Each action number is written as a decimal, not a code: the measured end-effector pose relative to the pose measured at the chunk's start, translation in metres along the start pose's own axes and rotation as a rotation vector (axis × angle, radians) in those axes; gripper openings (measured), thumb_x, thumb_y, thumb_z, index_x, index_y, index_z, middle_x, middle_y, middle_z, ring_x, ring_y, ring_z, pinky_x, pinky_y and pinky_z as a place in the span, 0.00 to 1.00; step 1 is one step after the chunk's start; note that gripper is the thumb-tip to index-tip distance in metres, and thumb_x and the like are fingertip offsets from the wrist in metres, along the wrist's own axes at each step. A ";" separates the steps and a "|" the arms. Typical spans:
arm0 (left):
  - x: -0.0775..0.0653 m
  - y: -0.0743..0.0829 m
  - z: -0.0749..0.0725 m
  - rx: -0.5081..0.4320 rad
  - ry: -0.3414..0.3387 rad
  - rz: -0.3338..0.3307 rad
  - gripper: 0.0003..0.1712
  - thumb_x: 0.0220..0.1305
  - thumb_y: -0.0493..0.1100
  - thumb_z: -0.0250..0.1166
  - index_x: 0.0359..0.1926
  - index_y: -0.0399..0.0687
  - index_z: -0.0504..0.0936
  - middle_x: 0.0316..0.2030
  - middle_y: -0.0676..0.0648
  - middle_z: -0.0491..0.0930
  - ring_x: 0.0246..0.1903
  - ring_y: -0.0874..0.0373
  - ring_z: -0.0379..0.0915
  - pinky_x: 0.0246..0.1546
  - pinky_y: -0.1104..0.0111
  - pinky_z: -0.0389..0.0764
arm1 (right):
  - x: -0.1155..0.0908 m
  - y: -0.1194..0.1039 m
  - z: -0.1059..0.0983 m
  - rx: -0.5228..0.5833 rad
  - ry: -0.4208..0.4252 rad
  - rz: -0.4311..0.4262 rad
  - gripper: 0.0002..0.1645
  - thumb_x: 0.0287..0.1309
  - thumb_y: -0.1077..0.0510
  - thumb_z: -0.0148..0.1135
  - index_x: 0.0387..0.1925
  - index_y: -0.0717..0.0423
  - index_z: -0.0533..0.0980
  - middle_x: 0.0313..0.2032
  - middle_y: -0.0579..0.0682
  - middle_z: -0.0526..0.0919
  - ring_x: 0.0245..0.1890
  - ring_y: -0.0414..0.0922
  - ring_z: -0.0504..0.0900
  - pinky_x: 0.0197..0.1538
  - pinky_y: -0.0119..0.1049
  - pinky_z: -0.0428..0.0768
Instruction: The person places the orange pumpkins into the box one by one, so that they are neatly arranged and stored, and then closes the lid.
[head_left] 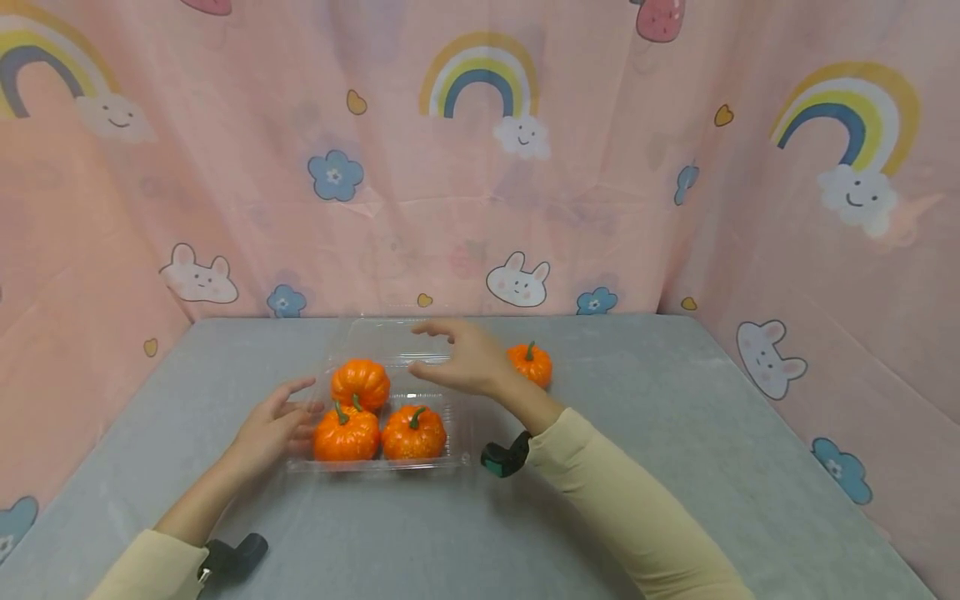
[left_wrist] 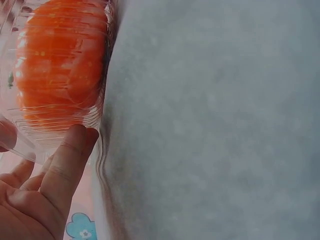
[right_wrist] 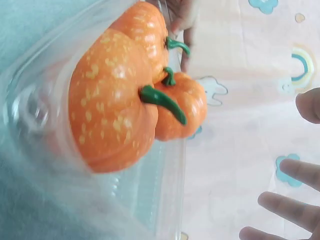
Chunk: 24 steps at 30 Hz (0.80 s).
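A clear plastic clamshell box (head_left: 375,467) lies on the table with its transparent lid (head_left: 382,337) laid back behind it. Inside are three orange toy pumpkins: one at the back left (head_left: 360,383), one at the front left (head_left: 345,435), and one at the front right (head_left: 414,433). My left hand (head_left: 266,429) rests extended fingers (left_wrist: 65,160) against the box's left wall. Over the box's back right part hovers my right hand (head_left: 468,358), thumb and fingers apart, holding nothing. Just beyond it sits another pumpkin (head_left: 530,365), partly hidden by the hand.
A grey cloth covers the table (head_left: 675,433). Pink patterned curtain (head_left: 420,225) hangs along the back and both sides. A dark wrist device (head_left: 506,456) sits at the right sleeve, and another (head_left: 236,558) at the left sleeve.
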<state>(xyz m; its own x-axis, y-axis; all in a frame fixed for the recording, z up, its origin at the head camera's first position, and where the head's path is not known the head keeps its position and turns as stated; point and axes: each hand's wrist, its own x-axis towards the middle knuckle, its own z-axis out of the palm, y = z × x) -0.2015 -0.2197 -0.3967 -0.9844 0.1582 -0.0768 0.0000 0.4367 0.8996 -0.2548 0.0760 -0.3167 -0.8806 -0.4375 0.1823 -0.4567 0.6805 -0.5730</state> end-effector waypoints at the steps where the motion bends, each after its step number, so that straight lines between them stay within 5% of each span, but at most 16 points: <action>1: 0.000 0.000 0.000 -0.001 0.001 0.002 0.32 0.74 0.42 0.46 0.74 0.42 0.50 0.62 0.26 0.67 0.48 0.43 0.81 0.43 0.59 0.85 | 0.000 0.002 -0.001 0.002 0.013 0.006 0.32 0.52 0.40 0.66 0.59 0.42 0.75 0.60 0.46 0.77 0.58 0.53 0.76 0.57 0.50 0.78; 10: -0.001 0.003 0.000 -0.048 0.010 0.018 0.32 0.72 0.39 0.47 0.73 0.40 0.51 0.61 0.24 0.68 0.44 0.47 0.82 0.41 0.61 0.85 | -0.006 0.013 -0.016 0.038 0.091 0.081 0.31 0.50 0.39 0.67 0.57 0.39 0.76 0.59 0.44 0.78 0.57 0.53 0.77 0.51 0.51 0.80; 24: -0.001 0.003 0.000 -0.048 0.011 0.013 0.32 0.73 0.40 0.46 0.73 0.41 0.50 0.61 0.25 0.68 0.44 0.47 0.82 0.42 0.61 0.85 | -0.013 0.028 -0.036 0.061 0.137 0.113 0.32 0.52 0.39 0.66 0.59 0.37 0.74 0.61 0.43 0.76 0.59 0.53 0.75 0.56 0.55 0.77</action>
<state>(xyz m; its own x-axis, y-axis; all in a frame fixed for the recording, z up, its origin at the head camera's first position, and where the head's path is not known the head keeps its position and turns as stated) -0.2008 -0.2187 -0.3943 -0.9862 0.1539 -0.0606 0.0046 0.3916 0.9201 -0.2608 0.1225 -0.3062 -0.9368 -0.2734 0.2183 -0.3488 0.6824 -0.6424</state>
